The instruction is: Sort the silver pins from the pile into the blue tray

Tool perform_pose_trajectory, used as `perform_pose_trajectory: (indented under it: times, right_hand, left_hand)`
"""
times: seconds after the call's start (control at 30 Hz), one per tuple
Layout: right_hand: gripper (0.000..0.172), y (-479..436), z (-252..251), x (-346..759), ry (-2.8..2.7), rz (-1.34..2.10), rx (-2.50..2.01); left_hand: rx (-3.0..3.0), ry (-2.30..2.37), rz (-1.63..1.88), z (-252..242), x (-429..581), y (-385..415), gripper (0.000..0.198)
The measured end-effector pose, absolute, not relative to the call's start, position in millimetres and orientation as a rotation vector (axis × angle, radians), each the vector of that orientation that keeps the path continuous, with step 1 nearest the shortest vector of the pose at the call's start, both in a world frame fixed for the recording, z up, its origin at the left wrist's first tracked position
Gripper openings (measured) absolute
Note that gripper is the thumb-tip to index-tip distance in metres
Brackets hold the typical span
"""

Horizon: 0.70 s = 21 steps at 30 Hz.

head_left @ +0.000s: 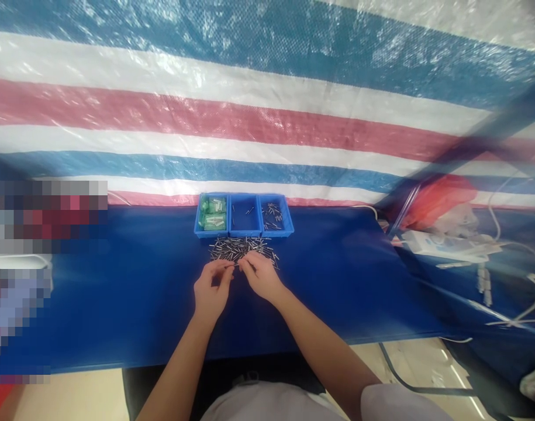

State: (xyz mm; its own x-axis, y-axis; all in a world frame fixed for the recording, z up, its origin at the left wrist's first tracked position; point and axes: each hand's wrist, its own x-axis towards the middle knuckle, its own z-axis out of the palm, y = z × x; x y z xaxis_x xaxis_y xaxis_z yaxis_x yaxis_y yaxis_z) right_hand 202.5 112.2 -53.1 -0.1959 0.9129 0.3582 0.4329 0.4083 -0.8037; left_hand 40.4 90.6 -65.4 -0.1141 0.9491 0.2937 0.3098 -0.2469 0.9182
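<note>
Between the fingertips of my left hand (211, 289) and my right hand (263, 276) is a small thin metal pin (236, 265), mostly covered by the fingers. Both hands are closed in a pinch, their tips close together. Just beyond them lies a loose pile of thin metal pins (232, 248), some dark and some shiny, on the blue table (162, 292). Behind the pile stands a blue tray with three compartments (244, 234). Its left one has green packets (214, 221) with pale pieces, the middle one a few pins, and the right one several scattered pins (272, 215).
A striped plastic sheet (249, 123) hangs behind the table. At the right are a red bag (442, 199), a white box (447, 245) and loose cables (530, 313). Blurred-out items sit at the table's left end. A dark chair is beneath the front edge.
</note>
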Motion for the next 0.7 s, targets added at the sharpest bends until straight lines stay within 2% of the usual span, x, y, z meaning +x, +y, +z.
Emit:
perform_pose_trajectory:
  times: [0.23,0.43,0.7]
  right_hand:
    - [0.025,110.5,-51.8,200.0,-1.76,0.705,-1.188]
    - [0.012,110.2,-51.2,200.1,-1.696,0.748,-1.107]
    - [0.01,110.2,-49.6,199.6,-1.698,0.759,-1.064]
  left_hand:
    - [1.534,1.422,1.402,-67.8,39.8,91.0,0.027]
    - [1.521,1.436,1.373,-68.3,37.3,92.1,0.027]
    - [1.516,1.452,1.309,-71.2,34.3,91.2,0.03]
